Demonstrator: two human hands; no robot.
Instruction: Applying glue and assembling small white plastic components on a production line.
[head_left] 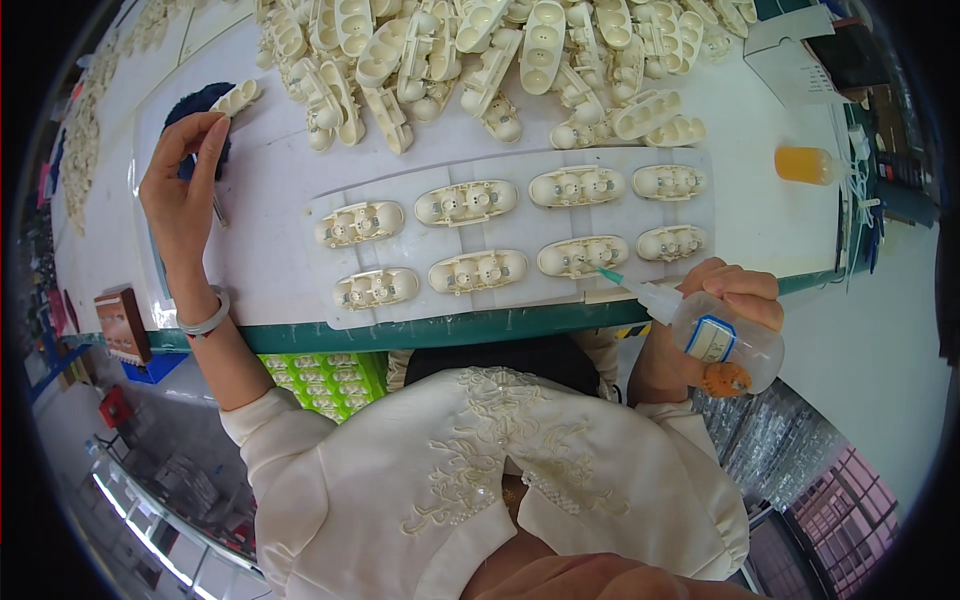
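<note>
My right hand [735, 292] is wrapped round a clear squeeze bottle [755, 352] with a blue-edged label and a green dispensing needle [608, 274]. The needle points left, its tip at the middle of a cream plastic assembly [583, 257] in the near row. That assembly sits with several like it in two rows on a pale board [420, 236]. At the far left, the thumb and fingers of my left hand [183, 175] pinch together at the near end of a cream plastic shell [238, 97]. A dark blue item [192, 103] lies behind that hand.
A large heap of cream shells [480, 55] covers the table's far side. To the right stand an orange-filled bottle [803, 165] and a white box [790, 65]. A green edge [450, 326] borders the table; a bright green crate [325, 380] sits below it.
</note>
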